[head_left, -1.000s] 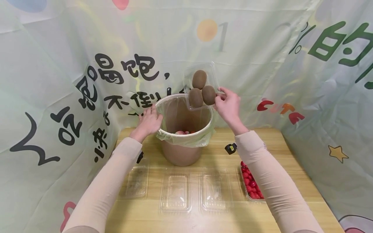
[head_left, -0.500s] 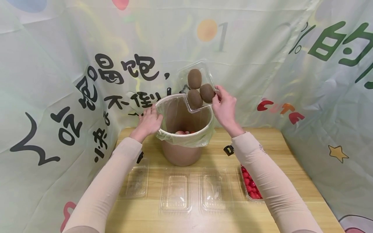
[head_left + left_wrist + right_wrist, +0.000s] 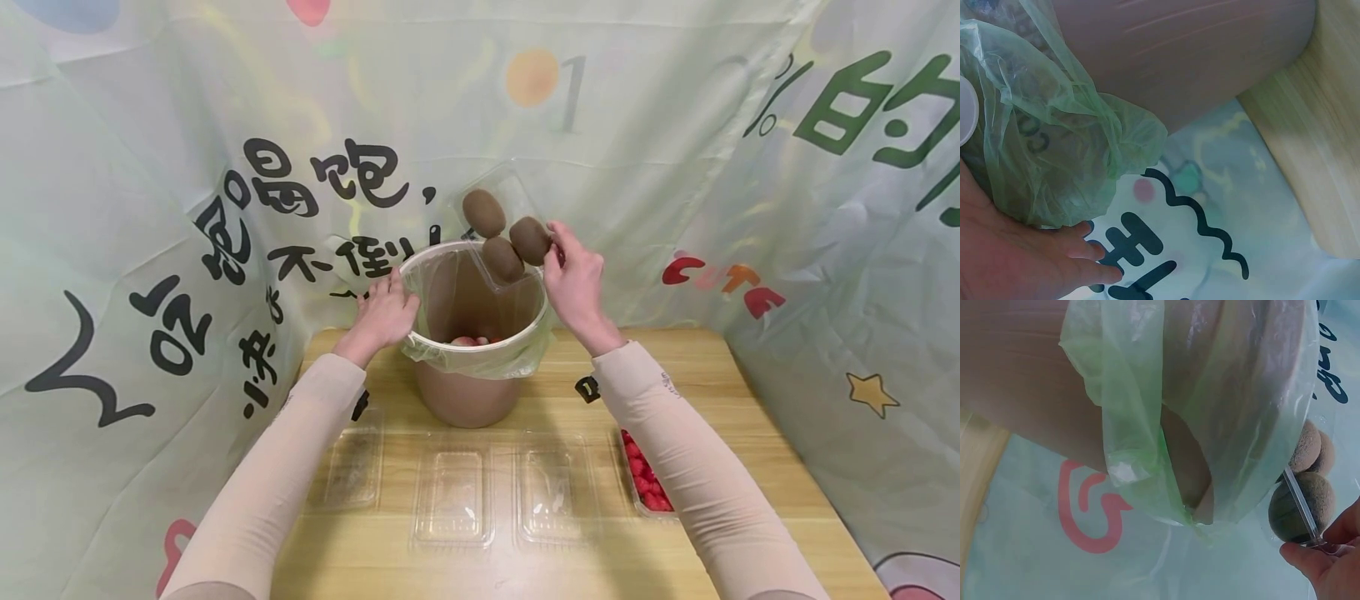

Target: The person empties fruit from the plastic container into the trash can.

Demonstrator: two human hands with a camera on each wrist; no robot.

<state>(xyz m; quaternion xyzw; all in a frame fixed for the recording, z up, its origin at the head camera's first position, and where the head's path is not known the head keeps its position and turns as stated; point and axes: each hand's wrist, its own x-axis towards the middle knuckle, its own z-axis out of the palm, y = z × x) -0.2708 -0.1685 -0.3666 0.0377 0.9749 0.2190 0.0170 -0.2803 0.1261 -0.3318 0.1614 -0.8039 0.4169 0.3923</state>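
My right hand [image 3: 576, 279] pinches the right edge of a clear plastic container [image 3: 507, 180], tilted above the trash bin [image 3: 468, 392]. Three brown kiwis [image 3: 483, 212] lie in it, crowded toward its lower end. Thumb and fingers close on the container's edge beside a kiwi [image 3: 1317, 500] in the right wrist view. My left hand [image 3: 386, 310] rests at the bin's left rim, its fingers extended along the outside. A thin green bag [image 3: 1054, 144] lines the bin and hangs over its rim. Some pale and red pieces [image 3: 468, 341] show deep inside the bin.
Three clear plastic containers [image 3: 454, 500] stand in a row on the wooden table [image 3: 390, 575] in front of the bin. A container of red berries [image 3: 648, 483] is partly hidden under my right forearm. Printed cloth [image 3: 637, 167] surrounds the table.
My right hand has shifted slightly left, and the container has tipped further left over the bin. The kiwis have moved left with it. My left hand stays at the rim.
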